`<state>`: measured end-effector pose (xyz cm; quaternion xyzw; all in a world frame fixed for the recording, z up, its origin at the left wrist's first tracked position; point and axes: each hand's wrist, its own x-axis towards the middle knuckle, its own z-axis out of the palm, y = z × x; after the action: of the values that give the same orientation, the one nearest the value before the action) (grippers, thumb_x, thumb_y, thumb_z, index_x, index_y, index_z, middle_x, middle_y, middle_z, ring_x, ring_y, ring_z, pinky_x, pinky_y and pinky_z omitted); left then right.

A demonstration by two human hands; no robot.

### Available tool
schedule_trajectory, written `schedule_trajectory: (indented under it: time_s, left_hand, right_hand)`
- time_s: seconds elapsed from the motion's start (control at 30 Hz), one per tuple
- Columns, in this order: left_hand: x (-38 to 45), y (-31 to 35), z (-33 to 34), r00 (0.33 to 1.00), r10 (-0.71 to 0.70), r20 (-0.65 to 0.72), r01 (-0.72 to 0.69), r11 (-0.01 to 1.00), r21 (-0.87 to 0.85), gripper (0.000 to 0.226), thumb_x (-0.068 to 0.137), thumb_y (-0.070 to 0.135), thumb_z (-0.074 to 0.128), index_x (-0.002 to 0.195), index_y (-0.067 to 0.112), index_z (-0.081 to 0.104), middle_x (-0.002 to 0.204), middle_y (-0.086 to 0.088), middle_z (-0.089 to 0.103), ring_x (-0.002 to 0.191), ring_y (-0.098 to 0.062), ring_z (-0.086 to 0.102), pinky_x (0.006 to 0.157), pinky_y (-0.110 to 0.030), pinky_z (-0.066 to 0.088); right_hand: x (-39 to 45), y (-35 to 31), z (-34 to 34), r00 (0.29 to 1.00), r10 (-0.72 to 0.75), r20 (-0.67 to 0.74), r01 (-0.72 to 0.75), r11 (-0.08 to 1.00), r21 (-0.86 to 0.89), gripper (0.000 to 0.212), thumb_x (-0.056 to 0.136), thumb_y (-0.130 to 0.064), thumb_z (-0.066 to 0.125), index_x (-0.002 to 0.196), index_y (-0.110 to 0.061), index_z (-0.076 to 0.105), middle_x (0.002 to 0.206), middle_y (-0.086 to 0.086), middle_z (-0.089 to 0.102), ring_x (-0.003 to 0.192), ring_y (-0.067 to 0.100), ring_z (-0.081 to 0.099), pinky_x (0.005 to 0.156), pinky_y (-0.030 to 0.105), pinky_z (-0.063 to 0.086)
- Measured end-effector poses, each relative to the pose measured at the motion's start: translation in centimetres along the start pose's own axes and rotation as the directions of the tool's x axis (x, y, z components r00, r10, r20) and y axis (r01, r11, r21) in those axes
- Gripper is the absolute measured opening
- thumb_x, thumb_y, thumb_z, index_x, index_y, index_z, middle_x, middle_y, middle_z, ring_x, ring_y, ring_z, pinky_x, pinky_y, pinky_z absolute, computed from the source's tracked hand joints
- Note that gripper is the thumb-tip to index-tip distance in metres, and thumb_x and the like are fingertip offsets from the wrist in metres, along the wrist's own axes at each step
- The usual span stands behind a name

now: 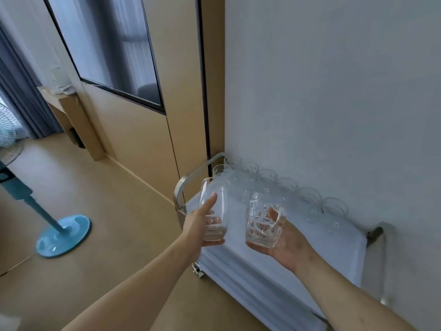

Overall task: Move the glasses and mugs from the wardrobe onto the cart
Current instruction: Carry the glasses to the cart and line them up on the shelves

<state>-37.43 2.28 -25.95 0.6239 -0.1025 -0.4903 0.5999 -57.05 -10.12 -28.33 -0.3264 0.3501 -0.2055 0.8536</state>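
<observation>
Carrying two clear pieces of glassware above the white-draped metal cart (353, 242).

Left hand (202, 225) wraps its fingers round a tall, smooth, clear glass tumbler (214, 206), held over the cart's near-left corner; right hand (286, 244) cups a faceted clear glass mug (262, 223) from beneath, thumb hooked through the handle, just right of the tumbler. Along the cart's far edge stands a row of clear glasses (281, 187). Both pieces look rigid, slick and breakable, the mug probably heavier; gripping low round the body, or by the handle, seems safest when lowering them without clinking neighbours.
</observation>
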Motion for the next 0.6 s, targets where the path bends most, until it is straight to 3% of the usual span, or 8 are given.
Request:
schedule_trajectory:
  time_s: [0.07,0.1,0.17,0.27,0.37,0.5,0.6]
  left_hand:
    - [1.6,0.2,-0.5,1.000,-0.020,0.015,0.020,1.000,0.007,0.120,0.062,0.072,0.084,0.137,-0.012,0.044,0.077,-0.025,0.056,0.039,-0.015,0.054,0.048,-0.029,0.048]
    - [2.4,0.4,-0.6,1.000,-0.029,0.009,0.029,0.999,0.013,0.120,0.057,0.073,0.086,0.136,-0.009,0.048,0.088,-0.032,0.059,0.043,-0.018,0.058,0.051,-0.031,0.051]
    - [4.1,0.5,-0.9,0.999,-0.048,-0.013,0.049,0.998,0.040,0.105,0.050,0.076,0.086,0.123,0.005,0.063,0.101,-0.020,0.069,0.059,-0.025,0.072,0.058,-0.038,0.059]
    - [6.0,0.4,-0.9,0.997,-0.075,-0.008,0.076,0.994,0.073,0.093,0.048,0.078,0.085,0.112,0.013,0.063,0.109,-0.012,0.070,0.074,-0.028,0.077,0.061,-0.043,0.062]
    - [7.7,0.6,-0.4,0.995,-0.102,0.014,0.101,0.990,0.101,0.098,0.044,0.079,0.085,0.115,0.015,0.062,0.112,-0.011,0.068,0.075,-0.028,0.077,0.062,-0.043,0.063]
    - [10.4,0.6,0.6,0.993,-0.111,-0.028,0.114,0.984,0.140,0.101,0.045,0.076,0.087,0.120,0.017,0.055,0.113,-0.007,0.065,0.083,-0.028,0.077,0.064,-0.042,0.064]
    - [12.7,0.6,1.3,0.994,-0.096,-0.053,0.104,0.976,0.194,0.092,0.057,0.072,0.086,0.125,0.019,0.051,0.113,-0.004,0.063,0.095,-0.025,0.072,0.076,-0.046,0.063]
  right_hand:
    - [0.7,0.4,0.0,0.999,-0.008,-0.037,0.009,1.000,0.021,0.055,0.084,-0.035,0.077,0.130,-0.006,0.066,0.132,0.026,0.063,0.120,0.046,0.062,0.101,0.065,0.048]
    - [1.0,0.5,0.0,0.998,-0.019,-0.053,0.021,0.999,0.028,0.048,0.085,-0.033,0.076,0.125,-0.008,0.070,0.131,0.025,0.064,0.119,0.046,0.062,0.099,0.064,0.049]
    - [1.4,0.8,0.1,0.996,-0.039,-0.076,0.040,0.999,0.010,0.030,0.084,-0.031,0.074,0.108,-0.015,0.079,0.125,0.021,0.069,0.113,0.043,0.067,0.096,0.062,0.052]
    - [2.1,0.9,0.4,0.990,-0.056,-0.131,0.056,0.998,-0.004,0.025,0.084,-0.032,0.069,0.098,-0.016,0.082,0.117,0.017,0.073,0.106,0.038,0.071,0.094,0.057,0.055]
    - [3.2,0.6,0.3,0.974,-0.088,-0.209,0.081,0.996,-0.043,0.025,0.072,-0.035,0.072,0.088,-0.020,0.084,0.102,0.009,0.077,0.088,0.027,0.076,0.073,0.041,0.061]
    - [5.6,0.1,-1.3,0.958,-0.154,-0.241,0.088,0.960,-0.266,0.053,0.071,-0.028,0.085,0.117,-0.008,0.067,0.108,0.010,0.070,0.109,0.033,0.069,0.080,0.041,0.056]
    - [8.2,-0.3,-2.7,0.946,-0.166,-0.277,0.081,0.952,-0.294,0.062,0.069,-0.014,0.091,0.123,-0.012,0.062,0.112,0.013,0.073,0.099,0.029,0.073,0.080,0.041,0.059]
